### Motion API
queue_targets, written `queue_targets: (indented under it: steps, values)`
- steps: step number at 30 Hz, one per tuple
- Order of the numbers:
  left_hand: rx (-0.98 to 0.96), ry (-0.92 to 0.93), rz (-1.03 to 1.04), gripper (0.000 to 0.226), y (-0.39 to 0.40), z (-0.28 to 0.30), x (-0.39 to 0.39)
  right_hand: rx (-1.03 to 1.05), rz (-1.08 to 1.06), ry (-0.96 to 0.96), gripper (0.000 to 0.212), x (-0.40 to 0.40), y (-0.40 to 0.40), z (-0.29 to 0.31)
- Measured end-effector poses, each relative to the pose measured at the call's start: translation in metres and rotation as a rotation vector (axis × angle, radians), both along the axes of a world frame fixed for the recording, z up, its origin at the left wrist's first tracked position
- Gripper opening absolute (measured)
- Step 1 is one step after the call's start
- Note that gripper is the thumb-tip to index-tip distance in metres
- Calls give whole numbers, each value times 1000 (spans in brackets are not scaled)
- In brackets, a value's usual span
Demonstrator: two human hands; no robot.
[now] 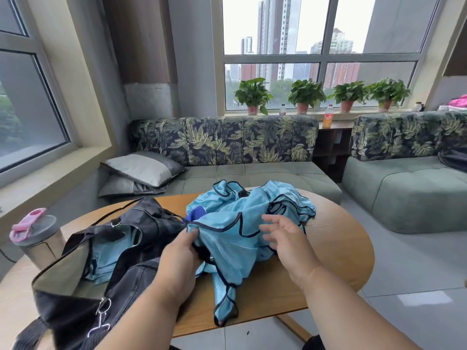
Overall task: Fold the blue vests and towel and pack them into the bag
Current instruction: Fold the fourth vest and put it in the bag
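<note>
A person's two bare hands work a heap of crumpled light-blue mesh vests with dark navy trim (242,223) on a round wooden table (336,251).

The heap has no clear long axis; one trimmed end trails toward the table's near edge. The left hand (180,256) pinches a trimmed vest edge between thumb and fingers. The right hand (285,238) hovers just above the fabric, fingers spread and loose, holding nothing. Touching the heap's left side, an open black fabric duffel bag (106,269) already holds folded blue cloth. A steel bottle with a pink lid (38,238) stands left of the bag. Behind the table sits a leaf-print sofa (227,145).
</note>
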State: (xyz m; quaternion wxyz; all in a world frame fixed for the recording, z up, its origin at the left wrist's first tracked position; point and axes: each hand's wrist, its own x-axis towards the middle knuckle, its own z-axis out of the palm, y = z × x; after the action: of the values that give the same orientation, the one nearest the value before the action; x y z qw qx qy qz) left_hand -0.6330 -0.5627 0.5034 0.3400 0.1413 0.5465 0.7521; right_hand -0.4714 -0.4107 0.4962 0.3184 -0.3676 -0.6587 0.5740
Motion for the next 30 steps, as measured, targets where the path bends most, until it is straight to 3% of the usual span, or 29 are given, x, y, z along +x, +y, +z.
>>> queue_targets:
  steps: [3,7,9,13,16,18,19,21,22,24,30]
  values:
    - [123,-145,58,34,-11,22,-14,-63,-19,-225,35,1,8,-35]
    - [223,-237,28,45,-27,46,-15,-202,121,-282,53,-5,-3,-62]
    - [264,-234,-31,55,-33,56,-10,-168,161,-320,69,-11,-9,-70]
    - [340,-206,-107,48,-37,65,-15,-81,162,-306,100,-30,-12,-72]
    - [344,-230,-121,58,-36,60,-25,-46,214,-178,112,-45,-12,-72]
    - [314,-250,-94,58,-37,56,-30,-7,249,-153,104,-53,-11,-74]
    - [301,-261,-77,56,-37,53,-32,23,240,-186,88,-56,-11,-75]
    - [287,-269,-44,46,-39,45,-40,161,211,-302,27,-59,-11,-75]
    - [282,-285,-25,43,-40,40,-46,235,175,-346,12,-61,-12,-72]
    - [277,-320,14,46,-41,31,-57,313,79,-364,34,-59,-10,-62]
    - [229,-285,214,36,-50,21,-79,401,-62,-95,38,-51,-4,8]
